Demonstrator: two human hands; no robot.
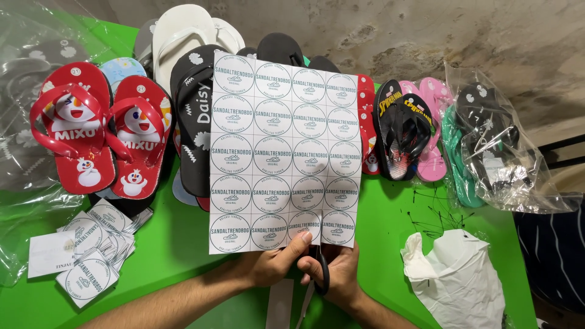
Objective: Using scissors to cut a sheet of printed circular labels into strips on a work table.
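My left hand [275, 263] pinches the bottom edge of a white paper sheet [281, 152] printed with rows of round labels, holding it upright over the green table [177, 244]. My right hand [339, 273] sits just beside it under the sheet, fingers through the black handles of a pair of scissors [321, 268]. The scissor blades point up at the sheet's lower edge and are mostly hidden behind it.
A heap of cut square labels [91, 250] lies at the left. Red children's flip-flops [97, 128], black, white and pink pairs line the back. A clear bag with dark sandals [499, 146] and a white plastic bag [457, 280] lie at the right.
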